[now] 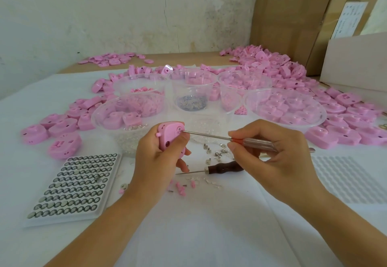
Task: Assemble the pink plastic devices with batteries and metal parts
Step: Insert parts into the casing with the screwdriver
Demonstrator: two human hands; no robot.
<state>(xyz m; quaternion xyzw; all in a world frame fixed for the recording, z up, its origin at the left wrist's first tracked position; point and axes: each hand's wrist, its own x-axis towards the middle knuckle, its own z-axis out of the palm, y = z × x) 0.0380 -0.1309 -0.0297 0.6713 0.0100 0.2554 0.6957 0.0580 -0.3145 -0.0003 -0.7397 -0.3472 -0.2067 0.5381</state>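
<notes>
L grip [155, 157] is curled round a pink device [170, 140], held upright above the table [199, 224]. R grip [272, 151] pinches a screwdriver [253, 142] w/ a clear-red handle; its tip touches a round spot near the device's top. Under & between both grips lies an awl [225, 168] w/ a dark wooden handle, w/ small metal parts [217, 153] just beyond it. A battery tray [75, 185] sits left of the L grip, near it. Clear bowls [251, 103] w/ pink parts stand beyond both grips. Loose pink shells [356, 134] are heaped right of the R grip.
</notes>
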